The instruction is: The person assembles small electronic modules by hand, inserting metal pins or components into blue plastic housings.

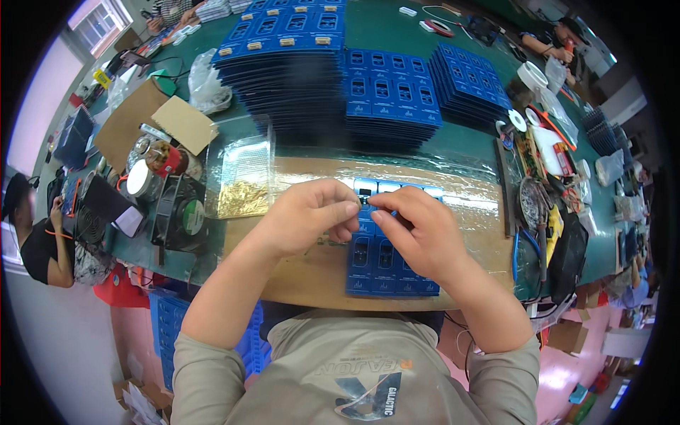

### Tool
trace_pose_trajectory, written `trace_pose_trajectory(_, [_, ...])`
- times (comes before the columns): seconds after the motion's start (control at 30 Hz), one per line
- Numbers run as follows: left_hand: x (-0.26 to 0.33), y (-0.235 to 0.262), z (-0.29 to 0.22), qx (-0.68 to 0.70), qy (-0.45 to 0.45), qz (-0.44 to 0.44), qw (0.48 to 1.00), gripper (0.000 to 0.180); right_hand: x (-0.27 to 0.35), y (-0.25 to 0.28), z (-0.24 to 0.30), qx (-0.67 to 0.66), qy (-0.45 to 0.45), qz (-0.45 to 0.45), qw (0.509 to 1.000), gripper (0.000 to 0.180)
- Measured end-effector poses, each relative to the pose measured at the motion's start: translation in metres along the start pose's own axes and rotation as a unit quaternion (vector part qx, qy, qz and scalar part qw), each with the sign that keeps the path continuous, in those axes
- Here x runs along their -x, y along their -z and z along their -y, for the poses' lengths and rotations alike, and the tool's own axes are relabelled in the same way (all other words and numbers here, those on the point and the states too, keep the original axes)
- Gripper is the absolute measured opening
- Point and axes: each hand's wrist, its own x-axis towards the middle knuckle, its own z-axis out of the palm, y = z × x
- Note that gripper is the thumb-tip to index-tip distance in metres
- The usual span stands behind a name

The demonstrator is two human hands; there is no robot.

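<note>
A blue circuit board panel [362, 268], divided into several identical small boards, lies in front of me on a brown work mat [312, 275]. My left hand [309, 216] hovers at the panel's upper left, its thumb and curled fingers closed in a pinch. Over the panel's upper part, my right hand [419, 230] is pinched too, its fingertips close to the left ones. Whatever sits between the fingertips is too small to make out. Left of my left hand is a clear plastic tray [244, 150] with a heap of small gold-coloured metal parts [243, 200].
Behind the mat rise a tall stack of blue panels [276, 78] and two lower stacks [393, 92] [467, 74]. A black fan [180, 216] and jars [139, 177] stand left. Tools, cables and a soldering stand-like coil [533, 202] crowd the right. Other people work at the table's far sides.
</note>
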Motion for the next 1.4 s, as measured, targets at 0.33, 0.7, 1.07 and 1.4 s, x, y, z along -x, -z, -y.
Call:
trace_pose_trajectory(0.33, [-0.012,-0.006,0.008,-0.045,0.019,0.021,0.999,0.012,-0.006,-0.006,-0.006,-0.002,-0.044,0.022,0.999,0.015])
trace_pose_trajectory(0.7, [-0.020,-0.006,0.014,-0.065,0.022,0.014,0.998,0.017,-0.006,-0.009,-0.009,-0.004,-0.117,0.034,0.993,0.015])
trace_pose_trajectory(1.07, [-0.027,0.010,0.024,0.066,0.022,-0.058,0.996,0.016,0.017,-0.012,-0.007,0.017,-0.082,0.129,0.988,0.011])
trace_pose_trajectory(1.4, [-0.027,0.012,0.031,0.125,0.013,-0.029,0.992,0.019,0.037,-0.026,-0.006,0.046,-0.070,0.186,0.979,0.010])
